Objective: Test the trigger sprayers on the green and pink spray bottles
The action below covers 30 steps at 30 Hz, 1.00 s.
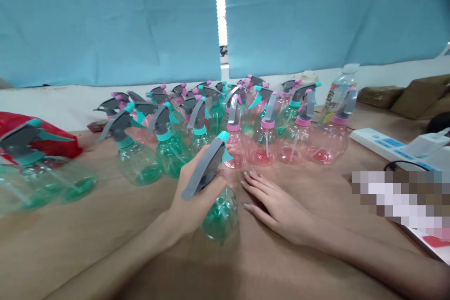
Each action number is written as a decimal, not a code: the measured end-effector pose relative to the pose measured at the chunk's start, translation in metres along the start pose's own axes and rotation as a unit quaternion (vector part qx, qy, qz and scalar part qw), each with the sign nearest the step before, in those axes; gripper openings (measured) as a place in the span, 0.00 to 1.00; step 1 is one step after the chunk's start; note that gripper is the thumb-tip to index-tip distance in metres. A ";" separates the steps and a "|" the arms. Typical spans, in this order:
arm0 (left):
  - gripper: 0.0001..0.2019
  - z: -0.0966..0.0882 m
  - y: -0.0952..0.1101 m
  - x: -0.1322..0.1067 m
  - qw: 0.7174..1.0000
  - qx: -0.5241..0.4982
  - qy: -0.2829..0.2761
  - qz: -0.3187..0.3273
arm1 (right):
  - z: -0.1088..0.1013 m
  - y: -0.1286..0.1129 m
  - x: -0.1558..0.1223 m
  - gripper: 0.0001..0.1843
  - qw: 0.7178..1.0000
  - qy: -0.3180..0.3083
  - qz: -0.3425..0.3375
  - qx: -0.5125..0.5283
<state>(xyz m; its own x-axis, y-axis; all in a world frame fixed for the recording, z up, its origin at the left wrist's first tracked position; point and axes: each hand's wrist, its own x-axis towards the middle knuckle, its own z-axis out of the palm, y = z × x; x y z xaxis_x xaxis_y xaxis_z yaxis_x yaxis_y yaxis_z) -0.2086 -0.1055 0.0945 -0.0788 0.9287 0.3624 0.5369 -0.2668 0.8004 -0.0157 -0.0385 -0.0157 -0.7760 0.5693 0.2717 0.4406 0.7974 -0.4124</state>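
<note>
My left hand [194,194] is closed round the neck of a green spray bottle [221,215] with a grey and turquoise trigger head. The bottle is held tilted, close to the tabletop; whether its base touches the wood is hard to tell. To its right, my right hand [277,201] lies flat on the table with fingers stretched out, apart from the bottle. Just beyond both hands stand a green spray bottle [172,155] with a turquoise collar and a pink spray bottle [262,153] with a pink collar, among several more of both colours.
More green spray bottles [79,183] stand at the left by a red plastic bag [66,143]. A labelled drink bottle [339,89] is behind the pink row. On the right are a white power strip [383,143] and cardboard boxes [422,96]. A blue curtain [105,23] hangs behind.
</note>
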 end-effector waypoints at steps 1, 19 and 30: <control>0.03 0.000 0.000 0.001 1.000 0.001 0.001 -0.002 | 0.000 0.000 0.000 0.29 1.000 0.003 -0.001 0.002; 0.06 0.000 -0.006 0.002 1.000 -0.022 0.000 -0.018 | -0.002 -0.001 0.001 0.29 1.000 -0.013 0.010 -0.002; 0.12 0.000 0.000 0.003 1.000 0.008 -0.010 0.008 | 0.000 0.001 -0.001 0.29 0.999 -0.012 -0.008 -0.032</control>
<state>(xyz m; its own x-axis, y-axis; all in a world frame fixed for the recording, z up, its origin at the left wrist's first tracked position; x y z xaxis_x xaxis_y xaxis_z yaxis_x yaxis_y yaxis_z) -0.2087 -0.1028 0.0949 -0.0535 0.9291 0.3659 0.5512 -0.2781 0.7867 -0.0146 -0.0388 -0.0163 -0.7929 0.5527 0.2564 0.4559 0.8174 -0.3521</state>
